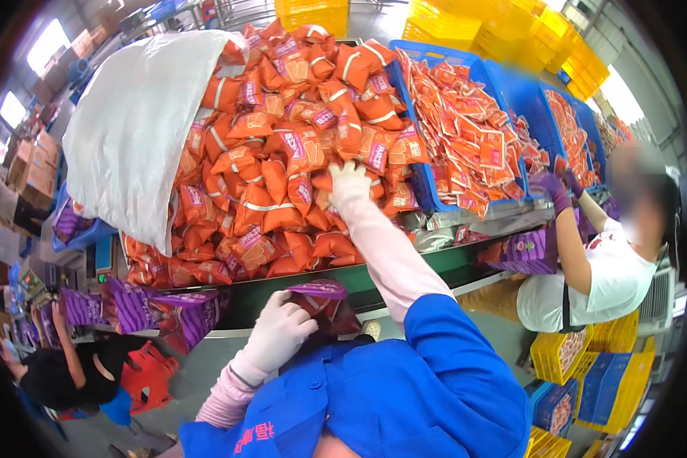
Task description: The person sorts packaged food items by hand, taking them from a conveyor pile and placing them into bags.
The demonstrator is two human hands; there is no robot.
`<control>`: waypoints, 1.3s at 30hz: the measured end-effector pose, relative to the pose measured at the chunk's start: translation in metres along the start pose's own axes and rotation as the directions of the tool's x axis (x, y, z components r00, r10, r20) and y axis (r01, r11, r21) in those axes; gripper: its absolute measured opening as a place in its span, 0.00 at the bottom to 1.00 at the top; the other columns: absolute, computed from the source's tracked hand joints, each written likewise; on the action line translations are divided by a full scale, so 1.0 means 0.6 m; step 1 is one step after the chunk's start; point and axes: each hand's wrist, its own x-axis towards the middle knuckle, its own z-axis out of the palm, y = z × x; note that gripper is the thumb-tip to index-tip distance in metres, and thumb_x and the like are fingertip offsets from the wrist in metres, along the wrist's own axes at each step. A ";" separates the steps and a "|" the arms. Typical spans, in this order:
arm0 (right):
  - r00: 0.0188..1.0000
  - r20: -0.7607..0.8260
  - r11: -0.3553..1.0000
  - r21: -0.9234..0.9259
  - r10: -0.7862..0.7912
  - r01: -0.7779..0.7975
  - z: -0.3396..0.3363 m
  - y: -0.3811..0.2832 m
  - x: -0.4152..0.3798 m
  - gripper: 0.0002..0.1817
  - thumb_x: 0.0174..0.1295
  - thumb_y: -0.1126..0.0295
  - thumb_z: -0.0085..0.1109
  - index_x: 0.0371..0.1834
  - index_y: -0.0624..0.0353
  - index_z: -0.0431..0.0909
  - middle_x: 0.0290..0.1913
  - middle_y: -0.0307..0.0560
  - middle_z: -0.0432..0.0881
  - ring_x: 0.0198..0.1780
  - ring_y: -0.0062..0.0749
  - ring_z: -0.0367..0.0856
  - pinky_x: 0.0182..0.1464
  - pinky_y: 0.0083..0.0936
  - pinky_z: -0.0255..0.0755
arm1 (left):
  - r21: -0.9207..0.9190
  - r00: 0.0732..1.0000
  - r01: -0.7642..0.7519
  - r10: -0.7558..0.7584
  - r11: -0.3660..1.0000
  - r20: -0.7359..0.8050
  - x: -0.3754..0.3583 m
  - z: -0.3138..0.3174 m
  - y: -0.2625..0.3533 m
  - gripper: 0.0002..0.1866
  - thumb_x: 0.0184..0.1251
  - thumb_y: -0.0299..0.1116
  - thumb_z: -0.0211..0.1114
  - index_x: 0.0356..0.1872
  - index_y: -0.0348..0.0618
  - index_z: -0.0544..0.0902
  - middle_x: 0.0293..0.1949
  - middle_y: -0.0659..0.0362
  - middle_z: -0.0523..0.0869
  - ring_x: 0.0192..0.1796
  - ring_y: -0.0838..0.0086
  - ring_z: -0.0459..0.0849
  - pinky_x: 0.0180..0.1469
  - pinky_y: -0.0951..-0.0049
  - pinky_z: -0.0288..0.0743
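Note:
My left hand (281,330), in a white glove, grips the rim of a purple bag (322,290) in front of my body. Orange packets show inside that bag, just past the fingers. Stretched forward, my gloved right hand (349,185) lies on a large heap of puffed orange packets (271,164), its fingers somewhat apart. It touches packets near the middle of the heap, and none is plainly lifted. What lies under the palm is hidden.
A white plastic sheet (133,130) covers the heap's left side. Blue crates (427,187) of flatter orange packets stand to the right. A green conveyor (359,282) runs before me. A co-worker (599,263) in purple gloves is at right; another person (72,374) is at lower left beside purple bags (126,305).

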 end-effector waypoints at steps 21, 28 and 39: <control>0.763 -0.205 -0.130 0.926 0.614 0.354 -0.190 0.620 -0.670 0.33 0.60 0.75 0.74 0.70 0.65 0.74 0.61 0.51 0.85 0.60 0.38 0.87 0.65 0.38 0.80 | -0.175 0.744 -0.664 0.615 0.727 -0.262 0.489 0.085 0.323 0.28 0.49 0.39 0.79 0.54 0.45 0.85 0.59 0.55 0.84 0.65 0.60 0.79 0.69 0.54 0.70; 0.802 -0.453 0.464 0.849 0.389 0.254 -0.218 0.647 -0.617 0.32 0.58 0.75 0.75 0.67 0.53 0.77 0.64 0.51 0.83 0.67 0.34 0.82 0.68 0.35 0.77 | 0.170 0.896 -0.431 0.443 0.886 -0.038 0.631 0.256 0.402 0.25 0.54 0.38 0.74 0.55 0.46 0.84 0.59 0.56 0.85 0.65 0.65 0.81 0.72 0.53 0.69; 0.886 0.415 0.928 -0.203 -0.209 0.314 -0.093 0.479 -0.437 0.14 0.66 0.62 0.61 0.50 0.53 0.87 0.49 0.49 0.92 0.49 0.49 0.91 0.52 0.43 0.83 | 0.034 0.766 -0.561 0.534 0.827 -0.358 0.405 0.202 0.287 0.03 0.59 0.31 0.62 0.26 0.52 0.80 0.24 0.64 0.79 0.34 0.71 0.84 0.67 0.52 0.75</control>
